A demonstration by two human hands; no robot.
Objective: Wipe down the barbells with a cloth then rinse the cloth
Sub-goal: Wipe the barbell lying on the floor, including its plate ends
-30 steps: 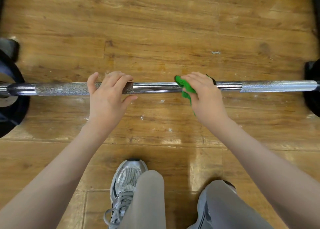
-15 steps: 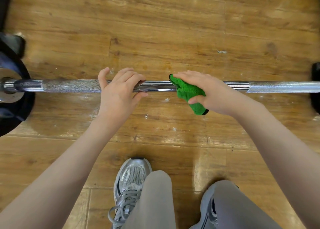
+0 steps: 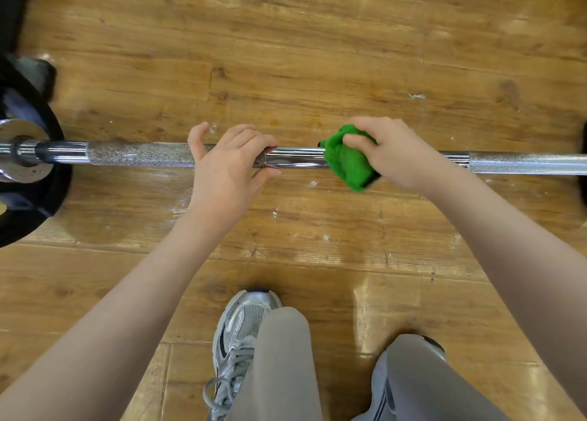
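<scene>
**A:** From your head camera, how does the bar lie?

**B:** Your long chrome steel barbell (image 3: 295,158) lies across the worn wooden plank floor (image 3: 286,55), its long axis running from your left to your right, one end pointing at the black round weight plate (image 3: 35,179) on your left. The other end runs out of view at the right edge.

**A:** And your hands?

**B:** Your left hand (image 3: 227,166) rests over the shaft where the knurled part meets the smooth middle, fingers curled over the top and thumb lifted clear. Your right hand (image 3: 394,153) grips the bunched green terry cloth (image 3: 347,163) and presses it on the smooth middle, just beside your left hand.

**A:** Anything below?

**B:** Your silver mesh trainer (image 3: 241,334) and grey trouser knees (image 3: 282,357).
</scene>
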